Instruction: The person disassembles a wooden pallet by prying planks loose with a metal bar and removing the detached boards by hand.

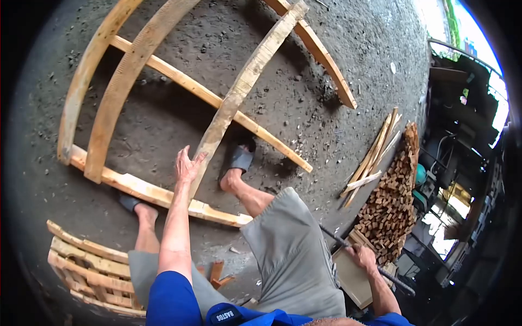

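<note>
My left hand reaches forward with its fingers stretched out. It is at the left edge of a rough plank, its thumb over the wood; whether it presses on it I cannot tell. This plank crosses a wooden frame on the ground, over a middle crosspiece and a near crosspiece. Two curved timbers form the left side of the frame. Low on the right, my right hand is closed round a long dark bar, which slants past my knee.
Bundled wood pieces are stacked at right beside loose thin strips. A slatted wooden piece lies at lower left. A pale panel is under the bar. My sandalled foot stands inside the frame on rough dirt.
</note>
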Tool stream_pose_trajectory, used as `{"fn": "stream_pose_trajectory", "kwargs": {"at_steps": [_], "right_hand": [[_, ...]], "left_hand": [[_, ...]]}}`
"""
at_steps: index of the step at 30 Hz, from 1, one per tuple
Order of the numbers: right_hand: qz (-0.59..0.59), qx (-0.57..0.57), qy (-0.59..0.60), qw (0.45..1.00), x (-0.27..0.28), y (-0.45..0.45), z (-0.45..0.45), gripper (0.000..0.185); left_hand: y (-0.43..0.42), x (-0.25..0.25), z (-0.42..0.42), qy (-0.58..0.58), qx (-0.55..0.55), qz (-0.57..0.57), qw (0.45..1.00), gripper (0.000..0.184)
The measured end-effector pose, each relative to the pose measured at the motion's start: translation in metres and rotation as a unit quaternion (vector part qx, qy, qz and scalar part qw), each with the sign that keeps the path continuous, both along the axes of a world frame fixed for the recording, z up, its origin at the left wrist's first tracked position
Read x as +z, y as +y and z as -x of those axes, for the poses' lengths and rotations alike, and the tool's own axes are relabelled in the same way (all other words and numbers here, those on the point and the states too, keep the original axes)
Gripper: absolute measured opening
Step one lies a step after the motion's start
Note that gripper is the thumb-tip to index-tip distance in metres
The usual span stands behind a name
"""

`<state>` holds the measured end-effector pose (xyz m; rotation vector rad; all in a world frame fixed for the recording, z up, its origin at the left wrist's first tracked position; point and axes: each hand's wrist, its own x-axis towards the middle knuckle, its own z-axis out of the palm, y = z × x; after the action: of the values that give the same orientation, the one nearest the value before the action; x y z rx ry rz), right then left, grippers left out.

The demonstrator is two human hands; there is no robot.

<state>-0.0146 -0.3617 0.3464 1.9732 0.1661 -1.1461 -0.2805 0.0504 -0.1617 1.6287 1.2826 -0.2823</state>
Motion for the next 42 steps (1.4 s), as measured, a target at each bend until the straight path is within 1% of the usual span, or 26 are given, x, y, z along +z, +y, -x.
{"fn": "stream_pose_trajectory", "kwargs": {"at_steps": [2, 4, 5, 6, 8, 10, 14, 15, 17, 18, 19, 20, 21, 23, 25, 27, 28, 30, 31, 32, 33, 34, 35, 37, 39, 42], "right_hand": [[-0.005, -0.009, -0.007, 1.000, 0.000, 0.000, 0.008, 0.057], [0.009, -0.035, -0.012, 0.999, 0.000, -0.002, 0.019, 0.055], [0.004, -0.052, -0.015, 0.999, 0.000, -0.009, 0.026, 0.054], [0.025, -0.045, -0.007, 0.999, 0.000, -0.012, 0.032, 0.054], [0.027, -0.067, -0.001, 0.997, 0.001, -0.015, 0.046, 0.053], [-0.033, -0.067, -0.007, 0.997, 0.002, -0.045, 0.060, 0.058], [-0.066, -0.072, 0.000, 0.995, 0.004, -0.061, 0.078, 0.053], [-0.069, -0.070, 0.002, 0.995, 0.006, -0.060, 0.081, 0.053], [-0.060, -0.089, -0.002, 0.994, 0.005, -0.062, 0.084, 0.047], [-0.076, -0.085, -0.008, 0.993, 0.005, -0.063, 0.086, 0.044], [-0.079, -0.088, -0.006, 0.993, 0.004, -0.064, 0.088, 0.044], [-0.080, -0.091, -0.002, 0.993, 0.004, -0.067, 0.087, 0.043], [-0.072, -0.093, -0.001, 0.993, 0.004, -0.068, 0.087, 0.043], [-0.060, -0.100, -0.017, 0.993, 0.004, -0.067, 0.086, 0.043], [-0.083, -0.088, -0.012, 0.993, 0.004, -0.068, 0.085, 0.044], [-0.081, -0.074, 0.000, 0.994, 0.003, -0.065, 0.083, 0.048], [-0.084, -0.083, -0.004, 0.993, 0.002, -0.064, 0.082, 0.050], [-0.090, -0.090, -0.024, 0.992, 0.004, -0.051, 0.083, 0.053], [-0.089, -0.077, -0.006, 0.993, 0.005, -0.050, 0.081, 0.047], [-0.087, -0.068, -0.010, 0.994, 0.004, -0.052, 0.080, 0.050], [-0.071, -0.072, 0.001, 0.995, 0.003, -0.056, 0.076, 0.053], [-0.080, -0.095, -0.019, 0.992, 0.004, -0.057, 0.074, 0.056], [-0.083, -0.119, -0.008, 0.989, 0.005, -0.059, 0.069, 0.059], [-0.113, -0.161, 0.002, 0.980, 0.011, -0.069, 0.056, 0.062], [-0.121, -0.159, 0.009, 0.980, 0.010, -0.099, 0.042, 0.066], [-0.148, -0.147, 0.001, 0.978, 0.039, -0.112, 0.015, 0.068]], "left_hand": [[-0.006, -0.004, -0.030, -0.021, -0.006, 0.042, 0.999, 0.090], [-0.009, -0.006, -0.035, 0.003, 0.012, 0.034, 0.999, 0.088], [-0.011, -0.001, -0.032, 0.029, 0.024, 0.027, 0.999, 0.087], [-0.011, 0.007, -0.031, -0.007, 0.049, -0.026, 0.998, 0.084], [0.008, 0.037, -0.026, -0.006, 0.049, 0.032, 0.998, 0.083], [0.037, 0.060, -0.012, -0.001, 0.038, 0.027, 0.999, 0.084], [0.108, 0.087, 0.003, -0.037, 0.054, -0.005, 0.998, 0.095], [0.126, 0.082, 0.008, -0.035, 0.047, -0.022, 0.998, 0.098], [0.155, 0.051, 0.018, -0.021, 0.072, -0.120, 0.990, 0.101], [0.188, 0.066, 0.017, 0.008, 0.039, -0.014, 0.999, 0.098], [0.204, 0.052, 0.022, 0.001, 0.039, -0.019, 0.999, 0.093], [0.216, 0.038, 0.026, 0.035, 0.034, -0.059, 0.997, 0.090], [0.230, 0.024, 0.033, 0.030, 0.027, -0.046, 0.998, 0.088], [0.251, -0.006, 0.041, 0.026, 0.016, -0.022, 0.999, 0.089], [0.263, -0.012, 0.044, 0.029, 0.001, 0.009, 1.000, 0.095], [0.257, -0.023, 0.047, 0.093, -0.008, -0.109, 0.990, 0.103], [0.258, -0.014, 0.048, 0.094, -0.015, -0.067, 0.993, 0.104], [0.243, -0.005, 0.054, 0.065, 0.000, -0.127, 0.990, 0.095], [0.226, 0.009, 0.058, 0.050, 0.013, -0.215, 0.975, 0.086], [0.208, 0.030, 0.061, 0.063, 0.010, -0.292, 0.954, 0.083], [0.196, 0.083, 0.055, 0.102, 0.001, -0.252, 0.962, 0.084], [0.169, 0.083, 0.070, 0.108, -0.001, -0.320, 0.941, 0.083], [0.147, 0.101, 0.084, 0.106, -0.014, -0.274, 0.956, 0.081], [0.116, 0.191, 0.089, 0.085, -0.026, -0.144, 0.986, 0.073], [0.089, 0.280, 0.088, 0.058, -0.028, -0.106, 0.992, 0.062], [0.073, 0.412, 0.060, 0.040, -0.037, -0.068, 0.996, 0.057]]}}
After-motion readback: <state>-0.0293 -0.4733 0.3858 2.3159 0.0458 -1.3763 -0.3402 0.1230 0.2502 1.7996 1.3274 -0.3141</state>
